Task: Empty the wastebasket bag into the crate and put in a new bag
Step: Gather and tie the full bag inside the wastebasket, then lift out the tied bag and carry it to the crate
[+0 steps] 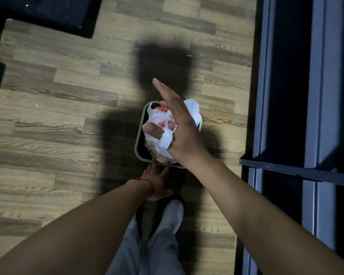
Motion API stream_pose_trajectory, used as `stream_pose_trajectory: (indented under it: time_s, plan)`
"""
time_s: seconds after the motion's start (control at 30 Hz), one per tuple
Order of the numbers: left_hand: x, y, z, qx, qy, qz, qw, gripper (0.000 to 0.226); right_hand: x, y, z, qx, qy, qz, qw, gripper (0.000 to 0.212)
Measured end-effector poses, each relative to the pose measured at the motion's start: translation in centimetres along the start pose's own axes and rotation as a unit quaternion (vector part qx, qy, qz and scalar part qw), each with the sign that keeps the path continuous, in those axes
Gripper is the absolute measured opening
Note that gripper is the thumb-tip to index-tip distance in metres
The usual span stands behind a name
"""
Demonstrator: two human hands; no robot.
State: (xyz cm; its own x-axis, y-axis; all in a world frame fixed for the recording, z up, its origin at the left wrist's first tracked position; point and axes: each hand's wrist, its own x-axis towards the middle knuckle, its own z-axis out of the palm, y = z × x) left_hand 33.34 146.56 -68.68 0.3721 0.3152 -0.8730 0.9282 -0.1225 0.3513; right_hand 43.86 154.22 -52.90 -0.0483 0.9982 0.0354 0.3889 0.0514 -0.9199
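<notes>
A pale green wastebasket [139, 135] stands on the wood floor below me. A white plastic bag with red print [159, 124], full of waste, is raised partly out of it. My right hand [179, 132] is above the basket with the bag's handle hooked around the thumb, while the other fingers point away, spread. My left hand [157, 179] reaches down to the near rim of the basket, fingers resting against it. A red thread circles the left wrist.
Dark blue metal shelving [298, 96] runs along the right side, with a shelf edge [286, 169] close to my right forearm. A black mat or crate [54, 14] lies at the top left. My feet [173, 213] stand just behind the basket.
</notes>
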Motion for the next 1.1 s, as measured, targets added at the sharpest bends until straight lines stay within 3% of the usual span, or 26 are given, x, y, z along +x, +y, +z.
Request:
stream_pose_trajectory:
  time_s: [0.23, 0.37, 0.67, 0.93, 1.03, 1.1]
  plan:
    - [-5.8, 1.4, -4.7, 0.009, 0.059, 0.047, 0.997, 0.067, 0.3, -4.2, -3.9, -0.011, -0.034, 0.058, 0.998, 0.076]
    - [-13.4, 3.2, -8.6, -0.008, 0.086, 0.008, 0.996, 0.056, -0.1, -9.2, -7.1, 0.025, 0.001, 0.084, 0.996, 0.066]
    - [-33.6, 10.2, -16.6, 0.023, 0.195, -0.084, 0.977, 0.068, -3.4, -21.6, -13.6, -0.045, 0.005, 0.135, 0.990, 0.056]
    - [-45.5, 18.3, -19.7, 0.082, 0.249, 0.009, 0.965, 0.069, -10.3, -29.6, -18.3, -0.038, 0.097, 0.224, 0.969, 0.061]
    - [-47.0, 19.6, -19.0, 0.152, 0.253, 0.055, 0.954, 0.084, -14.1, -32.2, -18.9, -0.008, 0.170, 0.239, 0.956, 0.065]
    - [-48.3, 20.7, -18.4, 0.196, 0.259, 0.084, 0.942, 0.076, -16.5, -33.7, -19.2, -0.014, 0.217, 0.237, 0.947, 0.069]
